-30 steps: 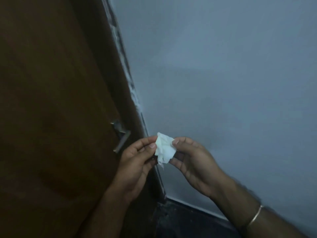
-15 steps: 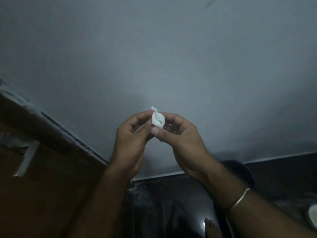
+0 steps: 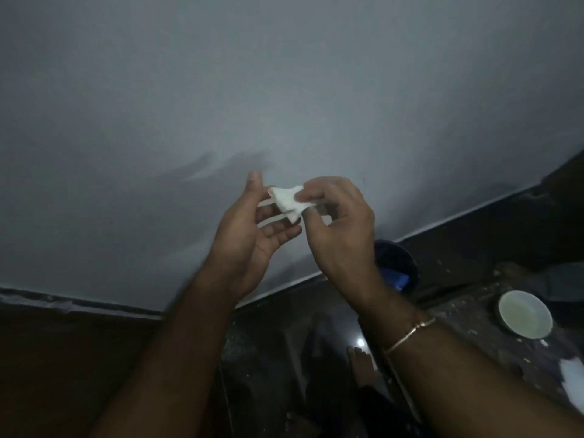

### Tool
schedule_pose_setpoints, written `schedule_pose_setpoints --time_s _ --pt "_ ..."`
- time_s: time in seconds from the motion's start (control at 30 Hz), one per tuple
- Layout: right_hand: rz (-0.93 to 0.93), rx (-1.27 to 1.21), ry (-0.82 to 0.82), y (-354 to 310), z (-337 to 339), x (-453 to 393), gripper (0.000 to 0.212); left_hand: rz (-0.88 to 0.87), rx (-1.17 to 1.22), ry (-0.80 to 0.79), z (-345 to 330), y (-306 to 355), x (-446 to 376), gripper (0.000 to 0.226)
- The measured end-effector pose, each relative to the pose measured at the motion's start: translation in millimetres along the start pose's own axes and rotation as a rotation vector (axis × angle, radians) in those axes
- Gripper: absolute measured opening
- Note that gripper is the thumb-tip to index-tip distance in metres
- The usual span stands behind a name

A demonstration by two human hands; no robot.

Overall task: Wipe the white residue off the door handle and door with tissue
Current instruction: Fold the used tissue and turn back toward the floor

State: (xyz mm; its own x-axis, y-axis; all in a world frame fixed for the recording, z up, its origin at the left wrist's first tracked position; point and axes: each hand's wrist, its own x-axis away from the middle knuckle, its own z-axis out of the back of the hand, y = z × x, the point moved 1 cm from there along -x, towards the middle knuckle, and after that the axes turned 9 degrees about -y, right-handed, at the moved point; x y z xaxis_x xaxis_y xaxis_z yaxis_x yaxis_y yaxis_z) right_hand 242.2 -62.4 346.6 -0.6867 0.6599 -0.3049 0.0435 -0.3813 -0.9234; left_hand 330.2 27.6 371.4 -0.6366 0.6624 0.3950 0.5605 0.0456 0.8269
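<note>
- Tissue [image 3: 289,202], small, white and crumpled, sits between both hands in front of a plain grey wall [image 3: 284,90]; no print, brand or writing can be read on it or anywhere else in the dim scene.
- Its long axis runs roughly from upper left to lower right, with one pointed corner hanging down toward the floor (the folds are too bunched to say more about its shape).
- Left hand [image 3: 252,235] is half open, palm turned toward the right, thumb up; its fingertips [image 3: 268,213] touch the left side of the tissue in a loose hold.
- Right hand [image 3: 341,229] pinches the tissue's right edge between thumb and forefinger, the other fingers curled in.
- Thin metal bangle [image 3: 407,333] circles the right wrist.
- Brown door [image 3: 63,358] fills the lower left corner; its handle is out of view, well apart from the tissue.
- Dark glossy floor [image 3: 268,343] lies below, with a bare foot [image 3: 360,365] on it.
- White bowl [image 3: 524,314] sits on the speckled floor at the right, and a dark bucket [image 3: 395,267] with something blue inside stands against the wall base, just behind the right wrist.
</note>
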Motion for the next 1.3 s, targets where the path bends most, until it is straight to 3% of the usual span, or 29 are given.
schedule_pose_setpoints --time_s 0.1,0.17,0.3,0.4,0.53,0.7,0.8,0.97,1.13,1.17,1.27,1.3 --pt "-0.036 0.085 -0.047 37.0 13.0 6.0 0.024 0.000 -0.048 -0.031 -10.4 -24.4 -22.4 0.025" --pt "-0.115 0.082 -0.074 62.7 20.2 11.8 0.027 0.022 -0.120 -0.004 -15.3 -44.8 -37.8 0.028" --pt "-0.395 -0.237 0.066 116.7 28.8 26.3 0.038 0.066 -0.209 -0.026 -25.3 -89.6 -66.7 0.025" --pt "-0.625 -0.550 0.158 156.3 33.7 36.3 0.030 0.100 -0.261 -0.031 -29.6 -122.0 -85.8 0.016" --pt "-0.734 -0.671 0.155 208.1 46.9 44.3 0.040 0.128 -0.354 -0.076 -32.3 -168.5 -114.9 0.016" --pt "-0.858 -0.515 0.125 266.1 71.6 44.6 0.019 0.245 -0.421 -0.198 -31.0 -232.3 -158.1 0.020" --pt "-0.902 -0.393 0.097 306.0 91.3 38.9 0.030 0.302 -0.431 -0.263 -33.1 -271.7 -183.9 0.022" --pt "-0.969 -0.213 -0.050 375.2 117.6 34.7 0.029 0.399 -0.457 -0.297 -33.7 -338.6 -228.5 0.014" --pt "-1.008 0.035 -0.260 444.2 122.0 29.6 0.025 0.663 -0.074 -0.178 -22.7 -396.1 -274.5 0.025" --pt "-1.014 0.056 -0.285 459.2 120.7 27.5 0.024 0.676 -0.049 -0.173 -19.2 -409.5 -283.2 0.027" --pt "-1.085 0.070 -0.340 496.2 117.9 21.4 0.020 0.613 -0.188 -0.220 -9.4 -447.1 -299.5 0.006" --pt "-1.114 0.055 -0.348 506.8 117.3 19.9 0.016 0.584 -0.240 -0.221 -6.6 -457.8 -304.6 0.013"
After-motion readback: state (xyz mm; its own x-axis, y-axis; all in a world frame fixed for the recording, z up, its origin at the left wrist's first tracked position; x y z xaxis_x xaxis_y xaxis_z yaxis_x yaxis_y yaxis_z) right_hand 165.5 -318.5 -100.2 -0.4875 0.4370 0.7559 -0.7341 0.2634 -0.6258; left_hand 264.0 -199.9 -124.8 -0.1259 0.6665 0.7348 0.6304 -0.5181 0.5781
